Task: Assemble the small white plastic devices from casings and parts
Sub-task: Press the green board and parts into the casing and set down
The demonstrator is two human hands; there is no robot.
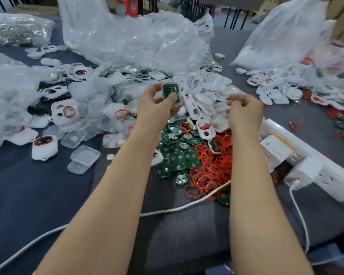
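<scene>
- Casing (162, 88): one white shell, held up at 12 o'clock of the view. Its long axis is near upright, the top leaning a little toward 11 o'clock. The open face is turned to the camera, with one green circuit board (173, 90) seated inside.
- Left hand (155, 110): fingers curled round the casing from behind, thumb pressed on the lower half of the board.
- Right hand (244, 112): at 3 o'clock of the casing and apart from it, fingers curled with the tips drawn to the thumb. Whether they pinch anything I cannot tell.
- Loose casings (207, 96): a heap beyond the two hands, too many to count.
- Spare boards (177, 157): a green heap at 6 o'clock of the casing, between the forearms. It touches a tangle of red rings (211, 169) at 5 o'clock.
- Clear lids (84, 157): two overlapping at 8 o'clock, many more behind.
- Plastic bags (127, 36): three, at 9, 12 and 2 o'clock.
- Power strip (334, 181): one, at 4 o'clock; a white cable (187, 205) crosses the dark tabletop (28, 195).
</scene>
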